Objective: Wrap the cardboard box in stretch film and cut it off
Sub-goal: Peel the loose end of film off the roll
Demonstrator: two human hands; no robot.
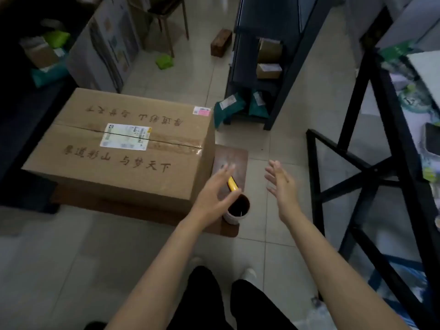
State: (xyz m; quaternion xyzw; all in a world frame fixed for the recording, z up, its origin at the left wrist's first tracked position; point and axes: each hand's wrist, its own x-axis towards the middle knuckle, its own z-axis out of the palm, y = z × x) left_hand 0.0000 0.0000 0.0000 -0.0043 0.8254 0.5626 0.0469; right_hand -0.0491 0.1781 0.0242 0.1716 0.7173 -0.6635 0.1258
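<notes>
Both hands were open and empty: left hand (215,195) over the roll (237,210) at the table's (234,158) near corner, right hand (281,182) beside the box (123,148).

Big brown matt cardboard box (123,148), glossy clear tape on seam, white paper label (125,136). Low dark-brown wooden desk (234,160), smooth, slight sheen. Yellow plastic cutter (232,183). Pale glossy floor tiles (59,253). Black matt metal rack (381,167).

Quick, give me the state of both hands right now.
Left hand: open, fingers spread, holding nothing, above the stretch film roll and the yellow cutter.
Right hand: open, empty, over the floor.
</notes>
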